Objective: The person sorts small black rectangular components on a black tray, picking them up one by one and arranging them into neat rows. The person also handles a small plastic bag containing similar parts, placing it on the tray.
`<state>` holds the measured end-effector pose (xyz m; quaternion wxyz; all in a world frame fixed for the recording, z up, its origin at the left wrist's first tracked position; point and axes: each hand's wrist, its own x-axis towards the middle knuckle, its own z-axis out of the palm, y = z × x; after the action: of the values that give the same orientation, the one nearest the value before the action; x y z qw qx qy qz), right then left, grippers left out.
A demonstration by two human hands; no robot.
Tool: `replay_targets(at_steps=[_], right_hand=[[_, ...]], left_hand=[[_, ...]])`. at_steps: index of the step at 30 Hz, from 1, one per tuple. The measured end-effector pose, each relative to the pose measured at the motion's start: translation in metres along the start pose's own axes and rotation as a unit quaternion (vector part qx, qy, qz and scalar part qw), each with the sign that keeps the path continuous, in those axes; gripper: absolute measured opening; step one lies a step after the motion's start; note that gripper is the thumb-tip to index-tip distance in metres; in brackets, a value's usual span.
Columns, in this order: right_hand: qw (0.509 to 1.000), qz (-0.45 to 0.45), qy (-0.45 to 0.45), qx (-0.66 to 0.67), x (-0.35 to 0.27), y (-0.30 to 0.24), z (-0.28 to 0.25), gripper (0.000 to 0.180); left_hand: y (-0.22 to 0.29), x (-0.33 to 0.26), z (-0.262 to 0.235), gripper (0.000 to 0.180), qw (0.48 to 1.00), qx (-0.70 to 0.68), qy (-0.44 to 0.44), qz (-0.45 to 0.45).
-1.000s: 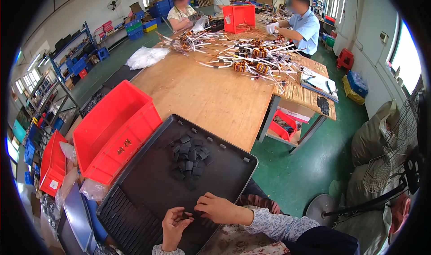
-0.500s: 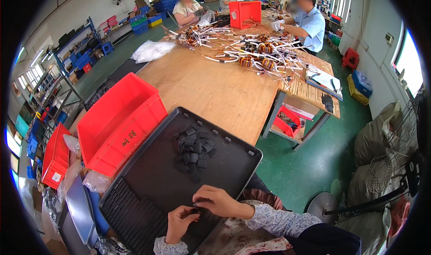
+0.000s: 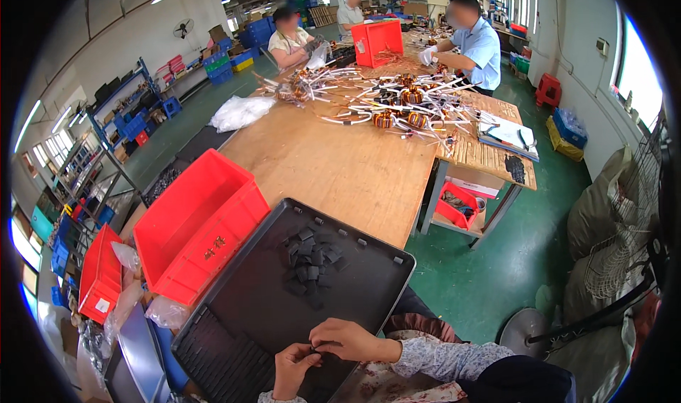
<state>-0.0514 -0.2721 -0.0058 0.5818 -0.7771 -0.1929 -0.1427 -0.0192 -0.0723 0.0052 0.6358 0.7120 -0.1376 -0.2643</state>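
Over the near part of a black tray (image 3: 248,282), my left hand (image 3: 293,369) and my right hand (image 3: 347,340) meet with fingertips pinched together. Between them is a small dark piece (image 3: 313,350), mostly hidden by the fingers; it looks like the black pieces in the tray. A loose heap of small flat black pieces (image 3: 312,258) lies farther up the tray. Rows of black pieces (image 3: 230,357) line the tray's near left side, left of my left hand.
A red bin (image 3: 202,226) stands against the tray's left side, with another red bin (image 3: 101,272) beyond. Wire-leaded copper coils (image 3: 408,105) cover the wooden table's (image 3: 319,162) far part. Two people sit or stand at the far left; another works at the far right. A fan base (image 3: 525,332) stands at right.
The whole view has shifted, so the tray and bins appear lower. Both hands stay pinched together over the tray, the small piece still between them.
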Motion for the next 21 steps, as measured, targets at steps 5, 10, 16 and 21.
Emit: replay_targets(at_steps=[5, 10, 16, 21], right_hand=[[0.998, -0.045, -0.049, -0.023, 0.002, 0.008, -0.002, 0.011], [0.994, -0.07, -0.076, -0.042, 0.0, 0.014, -0.001, 0.014], [0.988, -0.054, -0.029, -0.14, 0.004, 0.006, -0.002, 0.039], [0.968, -0.069, -0.078, -0.226, -0.002, 0.021, 0.003, 0.043]], left_hand=[[0.011, -0.003, 0.004, 0.013, 1.0, 0.021, 0.002, -0.009], [0.006, -0.002, 0.002, 0.014, 0.999, 0.046, -0.001, -0.006], [0.035, 0.002, -0.028, 0.021, 0.991, 0.004, 0.111, 0.069], [0.042, 0.026, -0.102, 0.025, 0.898, 0.311, 0.254, 0.178]])
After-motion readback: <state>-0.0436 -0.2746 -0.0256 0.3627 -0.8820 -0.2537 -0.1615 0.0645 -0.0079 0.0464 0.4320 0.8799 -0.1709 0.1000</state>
